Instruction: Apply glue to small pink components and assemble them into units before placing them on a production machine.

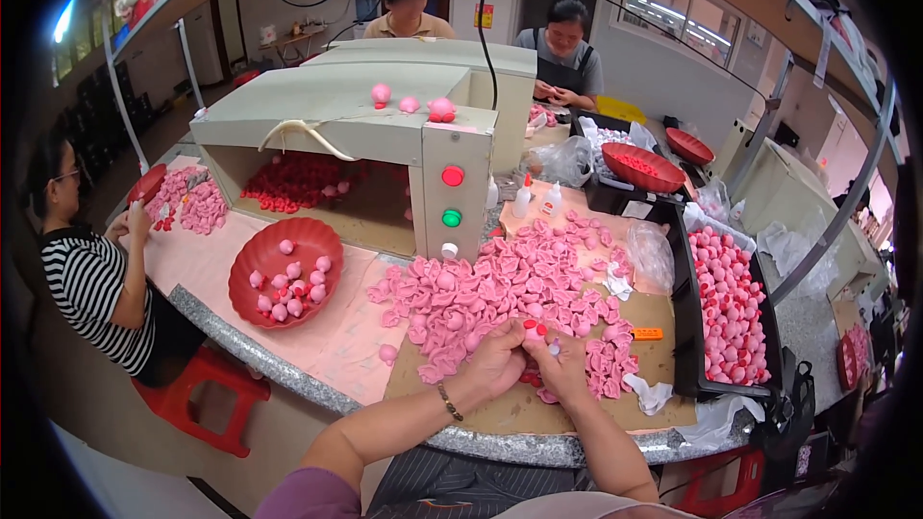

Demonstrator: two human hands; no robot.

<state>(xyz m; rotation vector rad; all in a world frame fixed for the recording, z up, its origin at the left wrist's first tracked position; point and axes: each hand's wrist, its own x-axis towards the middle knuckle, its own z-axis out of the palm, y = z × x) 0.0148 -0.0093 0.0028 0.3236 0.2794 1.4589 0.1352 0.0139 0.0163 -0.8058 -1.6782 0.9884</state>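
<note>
A small pink-and-red piece (pixel 535 330) sits in the lower middle of the frame, pinched in the closed grip of the left hand (pixel 496 359); the right hand (pixel 568 367) curls against it, but how far its grip is closed, and on what, I cannot tell. A heap of pink moulded pieces (pixel 490 279) spreads beyond them on the bench (pixel 267 359). Left of centre stands a red bowl (pixel 250 252) of pink balls (pixel 294 270); at the right, a black crate (pixel 687 341) of pink-and-red balls (pixel 728 312).
</note>
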